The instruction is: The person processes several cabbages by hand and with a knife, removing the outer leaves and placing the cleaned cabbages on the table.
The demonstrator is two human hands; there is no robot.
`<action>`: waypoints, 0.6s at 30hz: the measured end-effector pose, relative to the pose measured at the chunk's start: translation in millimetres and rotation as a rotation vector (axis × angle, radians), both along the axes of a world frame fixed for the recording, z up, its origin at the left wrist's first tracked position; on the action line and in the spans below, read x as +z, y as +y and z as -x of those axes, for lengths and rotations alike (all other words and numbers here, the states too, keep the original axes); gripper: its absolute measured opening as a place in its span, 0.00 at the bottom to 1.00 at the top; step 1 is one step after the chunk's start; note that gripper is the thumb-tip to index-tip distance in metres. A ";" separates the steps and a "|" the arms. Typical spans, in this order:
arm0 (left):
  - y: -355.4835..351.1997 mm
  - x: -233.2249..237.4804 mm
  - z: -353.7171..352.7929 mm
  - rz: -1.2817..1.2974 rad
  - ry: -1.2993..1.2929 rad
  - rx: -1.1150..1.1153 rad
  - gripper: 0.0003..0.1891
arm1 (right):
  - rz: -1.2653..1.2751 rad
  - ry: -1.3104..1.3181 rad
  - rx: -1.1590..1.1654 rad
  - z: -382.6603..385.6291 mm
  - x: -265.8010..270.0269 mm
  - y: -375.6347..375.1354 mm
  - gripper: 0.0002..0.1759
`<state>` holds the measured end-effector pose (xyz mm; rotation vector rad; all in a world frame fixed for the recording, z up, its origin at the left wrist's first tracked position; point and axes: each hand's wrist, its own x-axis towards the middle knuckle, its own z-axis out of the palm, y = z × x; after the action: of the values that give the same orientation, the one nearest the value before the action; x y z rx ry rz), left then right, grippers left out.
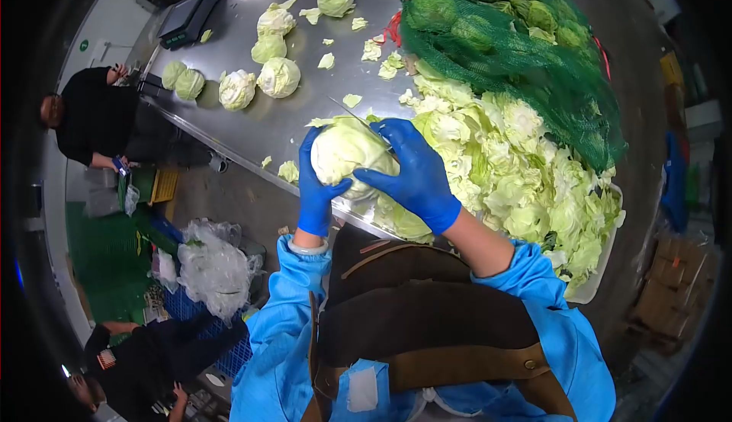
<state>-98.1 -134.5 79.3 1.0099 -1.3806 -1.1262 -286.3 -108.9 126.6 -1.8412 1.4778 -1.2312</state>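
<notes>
Between my two blue-gloved hands is a pale green cabbage (345,154), held over the near edge of the metal table (252,132). My left hand (314,182) cups its left side, thumb underneath. On the other side, my right hand (412,174) presses its thumb against the cabbage, and its fingers curl at the top. A thin knife blade (349,111) sticks out from those fingers across the cabbage's far side; its handle is hidden in the glove. A loose leaf stands up along the top of the cabbage. Beside my right hand lies a heap of cabbage leaves (503,163).
Several pale cabbages (278,77) sit on the table at the left, with leaf scraps around them. A green net sack (496,41) of cabbages lies at the back right. A black scale (187,19) stands far left. Two people (95,117) are on the left.
</notes>
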 end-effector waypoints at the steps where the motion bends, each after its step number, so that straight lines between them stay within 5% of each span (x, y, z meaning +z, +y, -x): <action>1: 4.3 3.5 6.6 -0.050 0.083 0.000 0.53 | 0.000 0.015 0.020 3.4 0.1 0.3 0.34; 6: 8.6 -7.3 0.1 -0.047 -0.021 -0.117 0.54 | 0.040 0.025 -0.092 46.3 -27.2 3.0 0.22; 7: 14.1 -12.9 -0.3 -0.094 0.048 -0.148 0.54 | -0.287 -0.236 -0.212 64.4 -31.2 0.0 0.22; 8: 20.7 -17.2 0.5 -0.145 0.118 -0.176 0.55 | -0.338 -0.069 -0.371 90.3 -48.7 -8.9 0.21; 10: 26.4 -9.4 4.5 -0.241 0.256 -0.250 0.57 | -0.190 0.254 -0.291 121.9 -62.3 -3.0 0.27; 13: 17.1 -16.9 1.4 -0.299 0.176 -0.393 0.61 | -0.066 -0.036 0.014 70.5 -9.5 12.2 0.36; 14: 13.8 -11.3 6.0 -0.284 0.160 -0.470 0.59 | -0.135 -0.194 0.179 55.9 1.8 13.9 0.38; 16: 11.2 4.0 16.1 -0.258 0.135 -0.618 0.53 | -0.079 0.008 0.372 39.0 12.0 4.5 0.29; 17: 17.7 6.3 19.2 -0.517 0.367 -0.565 0.40 | -0.424 -0.136 0.398 41.2 7.4 -5.9 0.19; 18: 24.4 8.8 22.2 -0.755 0.620 -0.452 0.27 | -0.353 -0.588 0.261 47.8 -20.9 -17.0 0.12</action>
<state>-120.3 -110.0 88.1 0.7357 -0.6761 -2.1788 -334.2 -125.9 105.7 -1.2451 1.0105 -1.1578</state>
